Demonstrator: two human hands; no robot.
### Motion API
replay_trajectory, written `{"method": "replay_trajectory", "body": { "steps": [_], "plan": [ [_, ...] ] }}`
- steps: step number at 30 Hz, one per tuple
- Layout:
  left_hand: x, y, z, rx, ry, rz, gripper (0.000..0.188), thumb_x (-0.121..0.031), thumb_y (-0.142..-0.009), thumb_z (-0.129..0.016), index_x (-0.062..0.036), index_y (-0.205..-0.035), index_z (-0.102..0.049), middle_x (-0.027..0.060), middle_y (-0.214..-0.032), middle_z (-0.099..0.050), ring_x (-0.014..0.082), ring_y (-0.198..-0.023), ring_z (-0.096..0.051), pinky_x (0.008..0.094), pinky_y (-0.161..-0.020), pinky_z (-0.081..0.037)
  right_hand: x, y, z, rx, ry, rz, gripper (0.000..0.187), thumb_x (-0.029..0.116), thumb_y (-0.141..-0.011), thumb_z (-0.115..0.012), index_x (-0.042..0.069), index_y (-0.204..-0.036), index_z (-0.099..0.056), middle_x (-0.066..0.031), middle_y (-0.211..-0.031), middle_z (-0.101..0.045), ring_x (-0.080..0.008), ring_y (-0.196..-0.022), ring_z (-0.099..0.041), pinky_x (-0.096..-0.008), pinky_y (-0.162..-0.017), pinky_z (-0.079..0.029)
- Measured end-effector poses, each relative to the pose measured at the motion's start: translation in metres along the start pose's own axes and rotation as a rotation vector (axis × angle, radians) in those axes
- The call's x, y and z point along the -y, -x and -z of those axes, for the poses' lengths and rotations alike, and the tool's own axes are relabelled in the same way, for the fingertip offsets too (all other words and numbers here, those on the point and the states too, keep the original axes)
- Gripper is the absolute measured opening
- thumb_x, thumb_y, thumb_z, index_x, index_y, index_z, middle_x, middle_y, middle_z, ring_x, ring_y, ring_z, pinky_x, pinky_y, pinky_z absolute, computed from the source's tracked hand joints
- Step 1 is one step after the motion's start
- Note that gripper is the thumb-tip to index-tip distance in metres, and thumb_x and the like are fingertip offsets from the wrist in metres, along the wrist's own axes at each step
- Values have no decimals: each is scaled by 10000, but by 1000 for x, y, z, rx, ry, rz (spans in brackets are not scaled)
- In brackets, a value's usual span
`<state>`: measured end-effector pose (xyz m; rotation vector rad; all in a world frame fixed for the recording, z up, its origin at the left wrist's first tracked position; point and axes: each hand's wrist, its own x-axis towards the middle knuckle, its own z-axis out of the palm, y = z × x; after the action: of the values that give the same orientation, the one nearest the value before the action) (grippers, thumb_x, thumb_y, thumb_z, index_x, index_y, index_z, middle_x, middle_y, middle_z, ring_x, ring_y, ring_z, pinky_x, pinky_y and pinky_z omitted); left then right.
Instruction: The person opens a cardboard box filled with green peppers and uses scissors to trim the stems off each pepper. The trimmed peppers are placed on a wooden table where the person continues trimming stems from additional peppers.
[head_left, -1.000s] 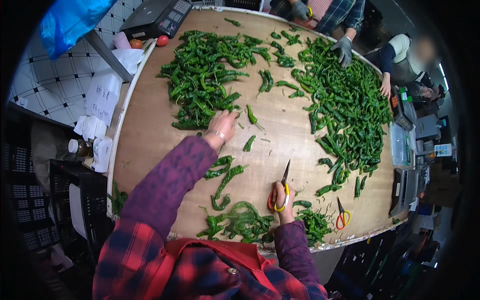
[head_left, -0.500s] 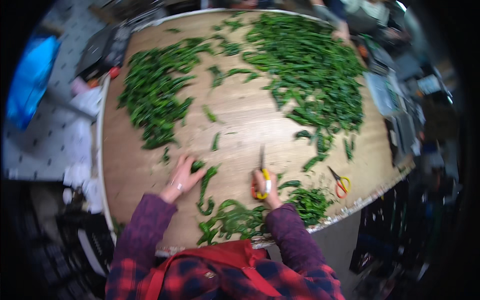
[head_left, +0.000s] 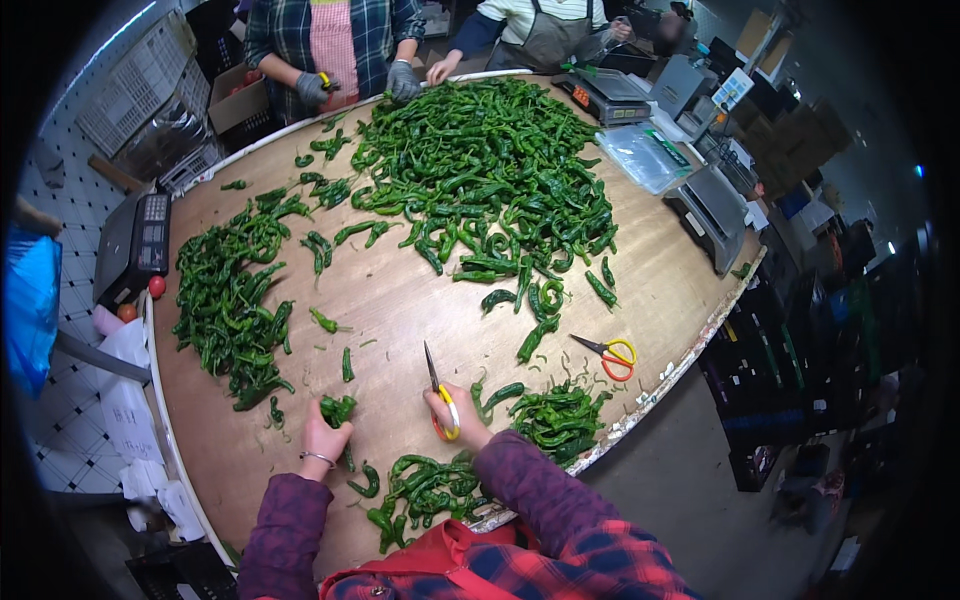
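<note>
Near the front of the wooden table, my left hand, with a bangle at its wrist, is closed round a few green peppers. My right hand grips scissors with yellow and red handles, their dark blades pointing away from me. Between my forearms, by the table's front edge, lies a small heap of green peppers. Another pile of peppers sits just right of my right hand. A single pepper rests ahead of my left hand.
A big pepper heap covers the far table; a smaller one lies left. Spare scissors lie at right among stem scraps. Scales and a plastic bag line the right edge. Two people stand opposite, one with gloved hands.
The view has shifted, bringing the people across the table into sight. My left hand, earlier spread near the peppers, has closed on some. My right hand still holds the scissors.
</note>
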<state>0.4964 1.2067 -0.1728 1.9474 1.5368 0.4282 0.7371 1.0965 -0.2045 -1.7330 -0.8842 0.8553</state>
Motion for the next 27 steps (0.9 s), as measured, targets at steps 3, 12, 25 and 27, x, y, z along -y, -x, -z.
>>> {"method": "replay_trajectory", "body": {
  "steps": [3, 12, 25, 27],
  "plan": [
    [-9, -45, 2, 44, 255, 19, 507, -161, -677, -722, -8, -1104, -493, 102, -906, -624, 220, -806, -611, 341, -740, -499, 3, 1, 1, -12, -12, -11, 251, 239, -873, -594, -9, -859, -632, -118, -624, -579, -187, -577, -551, -321, -565, -445],
    [-237, -85, 17, 413, 675, -133, 671, -389, -883, -633, -30, -1386, -372, 178, -1160, -601, 198, -1051, -590, 322, -892, -468, -40, -9, -7, 33, -4, -89, 277, 272, -843, -596, -3, -811, -606, -226, -698, -607, -373, -668, -626, -426, -624, -484],
    [139, 50, 44, -493, 82, 98, 360, -104, -791, -626, -37, -1143, -584, 158, -1176, -557, 307, -1103, -519, 375, -944, -405, 30, -71, -8, 308, 81, -35, 279, 273, -881, -604, 4, -808, -623, -54, -551, -530, -131, -449, -510, -306, -432, -394],
    [162, 74, 55, -529, -142, 184, 436, -134, -797, -625, -38, -1213, -536, 167, -1295, -475, 330, -1219, -430, 413, -1019, -334, 62, -113, -19, 412, 77, -91, 380, 339, -898, -598, 3, -721, -584, -48, -530, -516, -134, -414, -488, -305, -413, -385]
  ]
}}
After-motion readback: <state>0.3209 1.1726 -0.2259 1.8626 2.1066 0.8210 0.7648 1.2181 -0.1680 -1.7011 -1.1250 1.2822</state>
